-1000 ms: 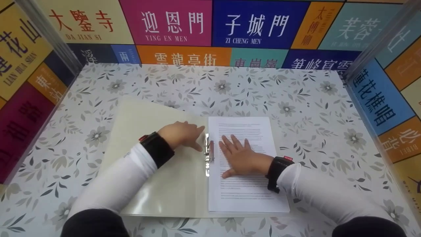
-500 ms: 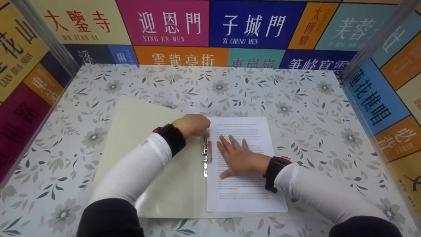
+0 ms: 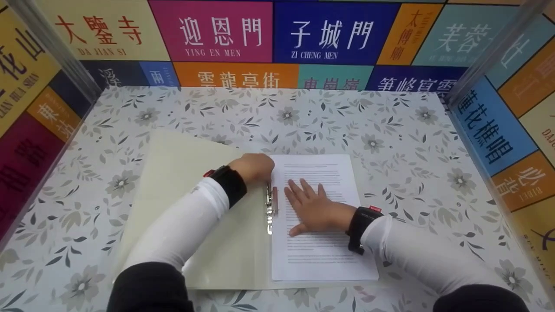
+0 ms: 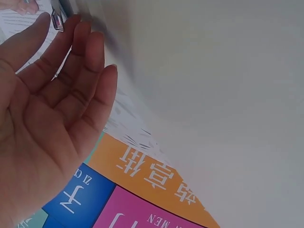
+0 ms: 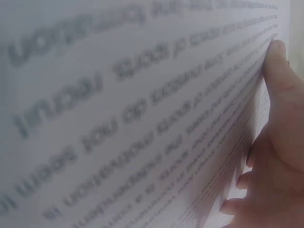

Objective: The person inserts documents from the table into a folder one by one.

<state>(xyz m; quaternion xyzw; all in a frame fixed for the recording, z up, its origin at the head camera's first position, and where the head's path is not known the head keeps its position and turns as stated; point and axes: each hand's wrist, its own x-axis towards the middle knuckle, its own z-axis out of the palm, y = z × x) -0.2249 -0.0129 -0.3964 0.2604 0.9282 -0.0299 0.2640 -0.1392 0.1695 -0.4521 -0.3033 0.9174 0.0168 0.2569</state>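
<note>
A cream-coloured folder point(image 3: 221, 242) lies open on the table, with a stack of printed paper point(image 3: 323, 264) on its right side. Along the spine runs a metal clip point(image 3: 269, 216) that overlaps the paper's left edge. My left hand point(image 3: 253, 167) is at the clip's upper end. In the left wrist view, the clip's metal end point(image 4: 58, 21) sits between the thumb and the curled index finger, pinched there. Spread fingers and palm of my right hand point(image 3: 318, 211) rest on the printed sheets; the right wrist view shows the same hand point(image 5: 270, 166) against the text.
A floral-patterned cloth point(image 3: 208, 108) covers the table around the folder. Colourful panels with large characters point(image 3: 212, 32) stand along the back and both sides. The folder's left cover point(image 3: 182, 156) lies under my left forearm.
My left hand has moved right and slightly up, from over the left cover to the clip's upper end, and its fingers have curled in. The right hand stays on the paper.
</note>
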